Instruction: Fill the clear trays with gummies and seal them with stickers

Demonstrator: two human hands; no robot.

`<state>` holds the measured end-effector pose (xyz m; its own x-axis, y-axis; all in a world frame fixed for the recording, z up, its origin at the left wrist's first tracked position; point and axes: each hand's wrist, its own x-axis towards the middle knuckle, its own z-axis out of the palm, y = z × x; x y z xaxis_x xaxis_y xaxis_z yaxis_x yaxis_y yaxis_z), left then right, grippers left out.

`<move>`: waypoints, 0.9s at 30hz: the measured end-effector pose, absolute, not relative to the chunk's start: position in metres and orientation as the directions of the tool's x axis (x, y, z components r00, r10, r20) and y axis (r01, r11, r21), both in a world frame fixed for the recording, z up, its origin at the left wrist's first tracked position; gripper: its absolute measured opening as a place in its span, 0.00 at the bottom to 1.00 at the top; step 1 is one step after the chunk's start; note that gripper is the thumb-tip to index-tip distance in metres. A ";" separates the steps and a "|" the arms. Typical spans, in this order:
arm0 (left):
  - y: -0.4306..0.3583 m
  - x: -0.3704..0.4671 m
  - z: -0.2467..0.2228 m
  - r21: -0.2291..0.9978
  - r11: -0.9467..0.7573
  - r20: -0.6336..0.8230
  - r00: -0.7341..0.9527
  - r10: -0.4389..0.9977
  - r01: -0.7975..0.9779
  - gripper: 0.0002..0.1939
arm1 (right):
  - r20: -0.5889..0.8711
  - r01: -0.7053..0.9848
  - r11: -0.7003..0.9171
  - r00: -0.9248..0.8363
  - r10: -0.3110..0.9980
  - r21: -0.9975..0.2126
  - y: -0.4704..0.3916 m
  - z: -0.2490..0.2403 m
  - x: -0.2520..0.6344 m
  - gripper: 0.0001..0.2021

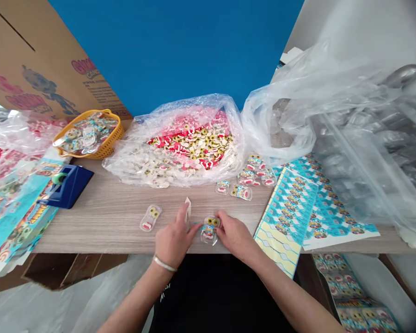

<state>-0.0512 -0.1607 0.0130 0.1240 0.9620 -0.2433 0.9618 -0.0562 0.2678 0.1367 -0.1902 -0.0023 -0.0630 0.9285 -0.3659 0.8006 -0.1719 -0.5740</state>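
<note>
In front of me, near the table's front edge, my right hand pinches a small clear plastic case by its right side. Two yellow-green eye pieces show in its top, with a blue printed label across the middle. My left hand is closed on the label's free end, whose pale face stands up beside the index finger. Its thumb reaches the left side of the case. Left of that hand lies another clear case with eyes and a red-and-white mouth piece, showing no label. Several labelled cases sit farther back.
A plastic bag of loose eye and mouth pieces lies at the back. Label sheets and a large clear bag are on the right. Leftward are a yellow basket of cases, a blue tape dispenser and printed cardboard.
</note>
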 end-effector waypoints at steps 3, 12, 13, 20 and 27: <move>-0.201 -0.084 0.006 0.480 0.177 -0.348 0.001 0.937 0.859 0.22 | -0.359 0.793 -0.104 -0.151 0.921 -0.600 -0.202 -0.001 0.124 0.12; -0.245 -0.075 -0.025 0.592 0.784 -0.793 0.040 0.609 -0.188 0.22 | -0.346 0.795 0.038 -0.307 0.887 -0.606 -0.208 0.000 0.094 0.12; -0.245 -0.072 -0.025 0.593 0.780 -0.789 0.046 0.612 -0.201 0.22 | -0.340 0.789 0.043 -0.313 0.887 -0.613 -0.209 0.000 0.094 0.12; -0.246 -0.071 -0.011 0.630 0.761 -0.770 0.001 0.638 -0.154 0.21 | -0.358 0.587 -0.168 -0.224 0.907 -0.792 -0.216 -0.005 0.100 0.14; -0.234 -0.062 0.003 0.794 0.604 -0.607 -0.031 0.794 -0.073 0.17 | -0.484 0.130 -0.467 -0.204 0.851 -0.875 -0.224 0.001 0.123 0.24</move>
<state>-0.0624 -0.2338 0.0030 -0.0313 0.7943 -0.6067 -0.0730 0.6036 0.7940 0.1234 -0.2241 0.0013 -0.2042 0.8507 -0.4843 0.1298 -0.4669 -0.8748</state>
